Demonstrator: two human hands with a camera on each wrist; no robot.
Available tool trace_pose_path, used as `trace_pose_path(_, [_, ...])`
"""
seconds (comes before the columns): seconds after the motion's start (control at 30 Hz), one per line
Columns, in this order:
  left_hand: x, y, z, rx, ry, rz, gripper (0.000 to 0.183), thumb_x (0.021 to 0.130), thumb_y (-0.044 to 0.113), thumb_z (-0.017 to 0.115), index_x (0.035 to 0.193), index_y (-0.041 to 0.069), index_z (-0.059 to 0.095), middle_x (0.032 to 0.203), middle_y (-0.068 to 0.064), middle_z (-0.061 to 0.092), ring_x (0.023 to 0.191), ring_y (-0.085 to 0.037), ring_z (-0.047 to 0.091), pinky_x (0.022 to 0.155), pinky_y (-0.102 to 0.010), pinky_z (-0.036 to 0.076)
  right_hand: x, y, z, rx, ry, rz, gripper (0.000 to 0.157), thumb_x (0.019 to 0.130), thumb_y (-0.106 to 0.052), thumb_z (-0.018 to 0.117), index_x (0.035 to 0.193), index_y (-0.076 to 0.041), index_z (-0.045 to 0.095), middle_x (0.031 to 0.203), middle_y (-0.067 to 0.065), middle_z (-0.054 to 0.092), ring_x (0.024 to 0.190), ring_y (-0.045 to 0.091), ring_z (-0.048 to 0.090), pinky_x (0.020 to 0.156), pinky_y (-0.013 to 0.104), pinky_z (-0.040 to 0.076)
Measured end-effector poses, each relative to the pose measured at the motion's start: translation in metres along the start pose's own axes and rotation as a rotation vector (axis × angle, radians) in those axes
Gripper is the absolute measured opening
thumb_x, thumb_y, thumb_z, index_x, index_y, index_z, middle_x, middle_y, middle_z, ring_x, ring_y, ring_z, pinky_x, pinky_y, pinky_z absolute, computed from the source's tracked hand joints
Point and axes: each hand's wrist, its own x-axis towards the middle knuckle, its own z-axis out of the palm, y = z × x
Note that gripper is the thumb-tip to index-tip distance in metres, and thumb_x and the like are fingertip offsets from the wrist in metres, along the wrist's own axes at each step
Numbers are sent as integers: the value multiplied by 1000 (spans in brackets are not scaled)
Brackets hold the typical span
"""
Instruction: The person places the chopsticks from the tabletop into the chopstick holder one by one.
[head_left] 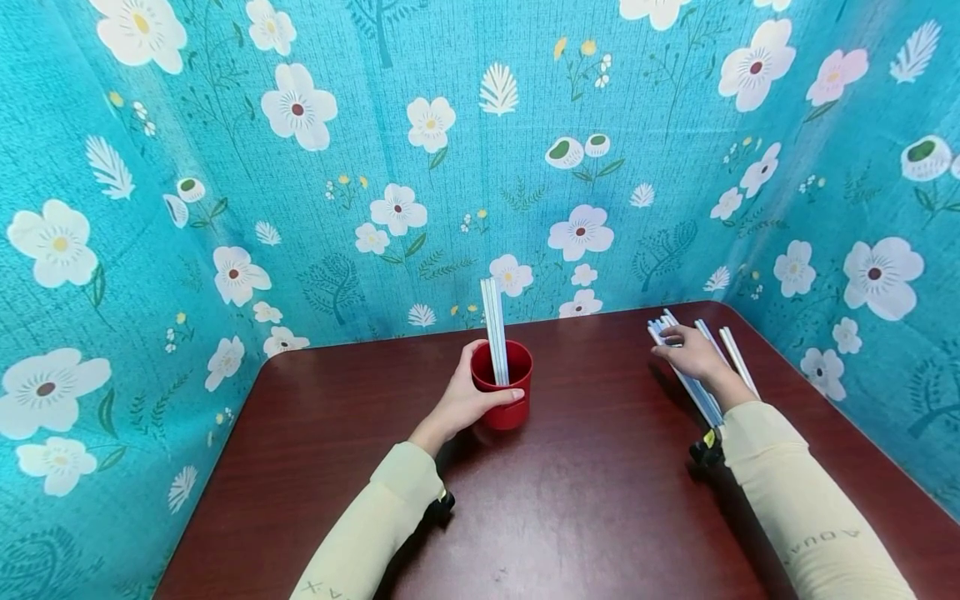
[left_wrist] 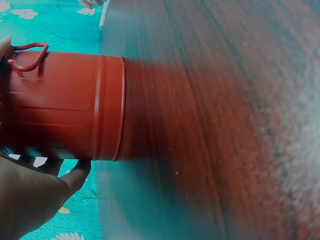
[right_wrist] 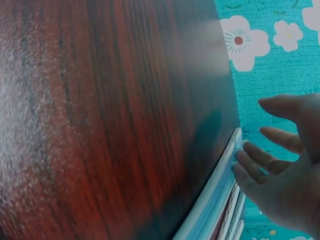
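My left hand grips the red cup, its thumb across the near side and the fingers round the left. Several slim white sticks, like chopsticks, stand in the cup and lean slightly left. In the left wrist view the upright cup has a small red loop handle. Over at the right, my right hand is above a bunch of white and pale blue sticks. The right wrist view has the fingertips right at the ends of these sticks, with the thumb apart.
A few more white sticks lie near the right edge of the dark red wooden table. Blue flowered cloth hangs behind the table and along both sides. A black wrist device is under the right sleeve.
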Motion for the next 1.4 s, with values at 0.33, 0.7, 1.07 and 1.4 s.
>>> trace_pose_path(0.33, [-1,2,0,3,-4,-9,93,81,18,87,153,15,28,148,-9,48,135,-27,45,91,-45,58,-2,-4,2,27,-47,53,51,100,-16,60,136,18,46,123,39,57,99,41,65,76,39,57])
trace_pose_path(0.7, [-1,2,0,6,-6,-10,93,81,18,87,154,14,29,148,-9,48,135,-28,45,91,-45,58,-5,-10,7,45,-113,45,45,103,-13,58,132,20,50,126,41,55,106,45,66,80,42,61])
trace_pose_path(1.07, [0,1,-1,10,1,-10,93,81,18,87,153,15,29,148,-9,48,135,-28,45,91,-45,58,-2,-20,15,207,-168,128,36,100,-7,60,123,21,52,115,35,64,89,24,72,78,38,62])
trace_pose_path(1.4, [0,0,-1,12,-2,-13,94,81,18,88,153,16,29,148,-8,48,135,-26,45,90,-44,58,0,-25,26,197,-146,166,31,95,-3,66,114,22,62,100,22,73,75,10,70,71,27,61])
